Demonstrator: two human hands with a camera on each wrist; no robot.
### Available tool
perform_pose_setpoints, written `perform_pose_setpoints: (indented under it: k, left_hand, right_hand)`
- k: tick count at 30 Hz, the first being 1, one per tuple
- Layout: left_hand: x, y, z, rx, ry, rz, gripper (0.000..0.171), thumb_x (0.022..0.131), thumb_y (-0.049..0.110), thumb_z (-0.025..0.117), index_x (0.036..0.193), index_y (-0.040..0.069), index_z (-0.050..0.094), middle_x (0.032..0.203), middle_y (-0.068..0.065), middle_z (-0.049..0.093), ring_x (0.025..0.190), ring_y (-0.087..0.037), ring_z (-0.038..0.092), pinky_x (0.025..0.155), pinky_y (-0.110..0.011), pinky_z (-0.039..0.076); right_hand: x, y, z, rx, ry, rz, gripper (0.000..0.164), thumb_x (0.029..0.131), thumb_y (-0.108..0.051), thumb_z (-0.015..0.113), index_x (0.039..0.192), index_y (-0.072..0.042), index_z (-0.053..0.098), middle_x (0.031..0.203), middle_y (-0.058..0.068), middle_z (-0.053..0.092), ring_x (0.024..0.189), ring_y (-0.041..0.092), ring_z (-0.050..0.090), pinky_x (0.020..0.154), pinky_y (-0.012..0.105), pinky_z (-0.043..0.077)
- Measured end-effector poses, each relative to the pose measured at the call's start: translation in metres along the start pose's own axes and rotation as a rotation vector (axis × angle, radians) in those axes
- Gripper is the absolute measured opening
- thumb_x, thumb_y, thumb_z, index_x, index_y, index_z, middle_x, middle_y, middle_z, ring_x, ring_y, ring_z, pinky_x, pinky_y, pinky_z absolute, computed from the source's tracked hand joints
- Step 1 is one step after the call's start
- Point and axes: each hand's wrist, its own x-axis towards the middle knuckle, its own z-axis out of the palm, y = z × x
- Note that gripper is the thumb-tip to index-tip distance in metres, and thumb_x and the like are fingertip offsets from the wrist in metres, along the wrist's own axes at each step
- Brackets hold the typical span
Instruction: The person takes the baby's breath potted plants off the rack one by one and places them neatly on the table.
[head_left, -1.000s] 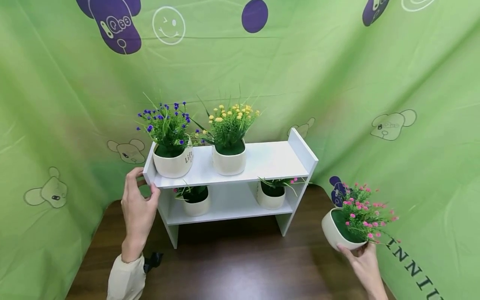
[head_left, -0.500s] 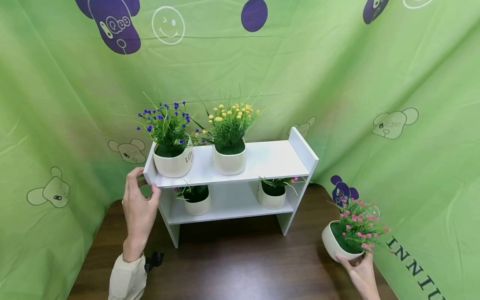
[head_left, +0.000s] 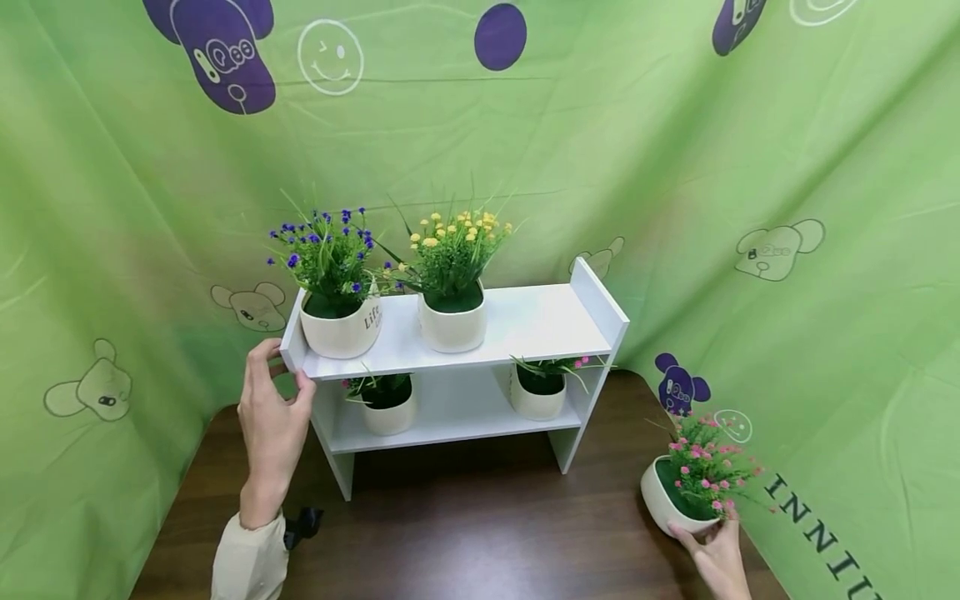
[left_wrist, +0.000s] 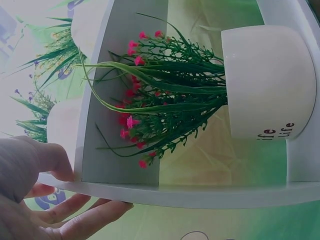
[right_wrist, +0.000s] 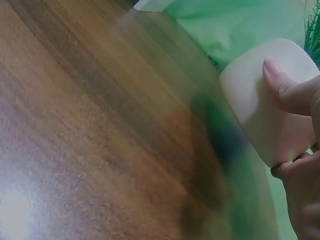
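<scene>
My left hand (head_left: 273, 425) grips the left side panel of a white two-tier shelf (head_left: 540, 321), thumb in front and fingers behind; the left wrist view shows the fingers (left_wrist: 95, 217) along the panel's outer face. At the right edge of the table, my right hand (head_left: 720, 558) holds a potted plant with pink flowers (head_left: 663, 500), its white pot tilted. In the right wrist view the thumb (right_wrist: 287, 92) presses the pot's side, with the other fingers partly hidden beneath it.
On the top tier stand a purple-flowered pot (head_left: 341, 333) at left and a yellow-flowered pot (head_left: 453, 325) mid-shelf. Two pink-flowered pots, left (head_left: 390, 415) and right (head_left: 538, 400), sit on the lower tier. Green printed cloth (head_left: 825, 333) hangs round the brown table (head_left: 465, 533).
My right hand has brought the potted plant lower, nearer the tabletop. My left hand keeps its grip on the shelf's side panel. The head view has shifted slightly.
</scene>
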Motion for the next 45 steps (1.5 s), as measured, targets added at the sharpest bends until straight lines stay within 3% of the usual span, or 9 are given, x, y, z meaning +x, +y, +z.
perform_pose_setpoints:
  k: [8,18,25,30,36,41,45]
  left_hand:
    - [-0.003,-0.002,-0.004,0.008,0.016,0.003,0.047,0.092,-0.015,0.063,0.136,-0.004,0.049,0.126,-0.03,0.058,0.1,-0.048,0.067,0.066,-0.001,0.037]
    - [-0.004,-0.004,-0.006,0.015,0.026,-0.003,0.047,0.092,-0.015,0.063,0.136,-0.005,0.049,0.126,-0.031,0.059,0.1,-0.047,0.067,0.065,-0.001,0.037]
    - [-0.005,-0.005,-0.008,0.02,0.045,-0.007,0.048,0.092,-0.015,0.063,0.137,-0.004,0.049,0.127,-0.031,0.059,0.1,-0.048,0.067,0.066,-0.001,0.037]
    - [-0.006,-0.005,-0.006,0.019,0.048,-0.009,0.048,0.092,-0.015,0.063,0.136,-0.004,0.049,0.126,-0.03,0.059,0.1,-0.047,0.067,0.064,-0.002,0.037]
    - [-0.004,-0.005,-0.002,0.026,0.054,0.013,0.047,0.091,-0.014,0.064,0.135,-0.004,0.05,0.125,-0.029,0.06,0.097,-0.044,0.068,0.062,-0.004,0.037]
    - [-0.003,-0.004,0.001,0.023,0.047,0.018,0.046,0.091,-0.013,0.065,0.134,-0.003,0.051,0.125,-0.029,0.061,0.097,-0.043,0.069,0.062,-0.006,0.037]
    - [-0.002,-0.002,0.004,0.025,0.025,0.018,0.045,0.092,-0.011,0.066,0.134,-0.003,0.052,0.125,-0.029,0.062,0.097,-0.042,0.069,0.06,-0.011,0.04]
  right_hand:
    - [0.003,0.013,0.005,0.16,-0.019,-0.045,0.095,0.078,0.034,0.064,0.143,-0.027,0.031,0.134,-0.018,0.048,0.118,-0.016,0.053,0.099,0.004,0.038]
    - [0.005,0.026,0.001,0.139,0.008,-0.021,0.098,0.078,0.035,0.063,0.147,-0.026,0.029,0.136,-0.017,0.042,0.118,-0.016,0.051,0.101,0.005,0.035]
    - [0.013,0.026,-0.002,-0.029,-0.011,0.006,0.097,0.081,0.027,0.068,0.144,-0.029,0.021,0.127,-0.025,0.041,0.111,-0.023,0.048,0.095,0.002,0.034]
    - [0.012,0.027,-0.003,-0.042,-0.03,-0.013,0.101,0.079,0.029,0.068,0.146,-0.031,0.023,0.129,-0.027,0.041,0.11,-0.023,0.049,0.094,0.002,0.035]
    - [0.009,0.032,-0.007,0.079,-0.054,-0.036,0.102,0.077,0.03,0.068,0.143,-0.036,0.029,0.13,-0.027,0.044,0.111,-0.021,0.051,0.093,0.001,0.036]
    - [0.005,0.037,-0.011,0.174,-0.043,-0.016,0.101,0.078,0.029,0.07,0.147,-0.036,0.034,0.135,-0.026,0.046,0.117,-0.018,0.051,0.101,0.003,0.032]
    - [-0.002,0.05,-0.011,0.231,0.046,0.001,0.11,0.07,0.035,0.069,0.156,-0.025,0.037,0.141,-0.019,0.048,0.122,-0.013,0.051,0.106,0.006,0.03]
